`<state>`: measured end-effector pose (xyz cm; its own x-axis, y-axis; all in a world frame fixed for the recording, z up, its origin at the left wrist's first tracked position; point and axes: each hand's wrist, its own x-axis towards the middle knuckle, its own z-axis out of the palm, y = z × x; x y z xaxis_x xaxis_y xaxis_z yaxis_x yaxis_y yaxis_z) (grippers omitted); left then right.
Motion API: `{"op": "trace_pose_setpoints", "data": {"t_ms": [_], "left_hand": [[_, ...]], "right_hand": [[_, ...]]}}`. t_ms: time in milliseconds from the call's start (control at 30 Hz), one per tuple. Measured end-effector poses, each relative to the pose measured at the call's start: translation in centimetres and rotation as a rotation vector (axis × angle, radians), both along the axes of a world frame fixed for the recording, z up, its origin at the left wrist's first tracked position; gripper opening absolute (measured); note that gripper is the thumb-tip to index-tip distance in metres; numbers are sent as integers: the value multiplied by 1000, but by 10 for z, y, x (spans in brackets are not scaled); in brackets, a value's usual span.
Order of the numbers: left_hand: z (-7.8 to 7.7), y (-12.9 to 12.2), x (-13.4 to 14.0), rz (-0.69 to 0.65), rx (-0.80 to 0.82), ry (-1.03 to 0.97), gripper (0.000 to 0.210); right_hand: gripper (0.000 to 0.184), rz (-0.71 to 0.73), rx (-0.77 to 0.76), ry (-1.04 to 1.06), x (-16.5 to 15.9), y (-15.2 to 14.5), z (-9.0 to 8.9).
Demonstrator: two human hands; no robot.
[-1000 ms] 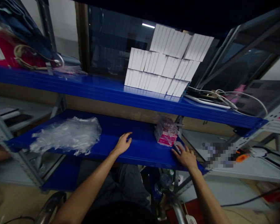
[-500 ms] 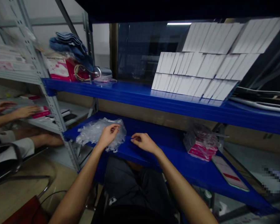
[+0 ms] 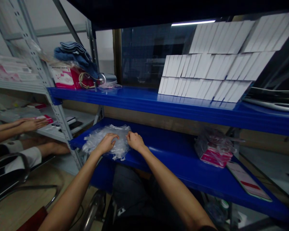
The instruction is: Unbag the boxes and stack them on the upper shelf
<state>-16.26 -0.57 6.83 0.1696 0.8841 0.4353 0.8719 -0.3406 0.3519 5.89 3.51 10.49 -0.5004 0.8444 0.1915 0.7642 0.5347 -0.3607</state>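
Note:
A loose heap of clear plastic bags [image 3: 121, 133] lies at the left of the lower blue shelf [image 3: 166, 150]. On the heap's left part rests my left hand [image 3: 107, 143], fingers bent and thumb apart, with nothing visibly gripped. My right hand [image 3: 136, 141] is at the heap's right edge, its fingers closed at the rim of a clear plastic bag; the fingertips are partly hidden.
Pink boxes in clear plastic [image 3: 215, 154] and a phone [image 3: 249, 181] lie at the right. Stacked white boxes [image 3: 202, 80] stand on the upper shelf [image 3: 135, 96]. At far left, another person's hands [image 3: 35, 124] are beside a pink box [image 3: 47, 119].
My right hand has moved left to the edge of the bag heap. My left hand has lowered onto the bags. The other person's hands have shifted, and the view has turned slightly.

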Motion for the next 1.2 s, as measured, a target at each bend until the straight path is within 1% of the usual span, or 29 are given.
{"op": "trace_pose_setpoints", "data": {"t_ms": [100,167,233,300,333,367,433,500,533,633,700,733,767,833,933,1000,1033,1100,1167,1200], "left_hand": [[1,9,7,-9,-19,27,34],[0,15,9,-44,-50,53,33],[-4,19,11,-53,-112,82,35],[-8,21,12,-10,-179,109,36],[-9,22,12,21,-201,124,36],[-10,22,13,45,-208,140,36],[-8,22,17,63,-173,168,38],[-2,21,22,58,-83,186,40],[2,21,26,51,-25,192,40],[16,18,42,3,159,210,36],[23,15,55,-83,228,217,37],[26,14,62,-129,238,220,40],[28,13,69,-166,237,224,44],[31,11,81,-191,221,246,49],[36,9,98,-111,238,283,41],[39,7,109,-70,260,281,39],[41,6,115,-74,264,275,39],[42,3,127,-130,248,263,37],[42,0,138,-199,208,249,33],[42,-1,144,-224,183,244,33]], "right_hand": [[34,-21,6,-1,4,-2,1],[36,-22,-5,1,7,-4,-2],[41,19,-56,-19,9,-5,-8],[52,72,-109,-42,12,-6,-15],[54,84,-121,-44,13,-5,-18],[52,81,-118,-35,15,-5,-20],[46,44,-88,6,18,-2,-21],[44,29,-49,74,24,2,-16],[45,46,-24,125,28,4,-11],[48,188,46,293,46,7,10],[49,280,56,358,64,6,27],[47,301,50,374,74,5,36],[45,298,42,378,85,2,43],[40,232,49,357,106,-5,54],[35,118,137,298,133,-18,60],[30,84,192,275,145,-26,58],[26,65,214,270,151,-30,55],[21,14,260,269,160,-33,50],[24,-12,305,253,169,-32,44],[27,-3,317,226,174,-31,42]]}}
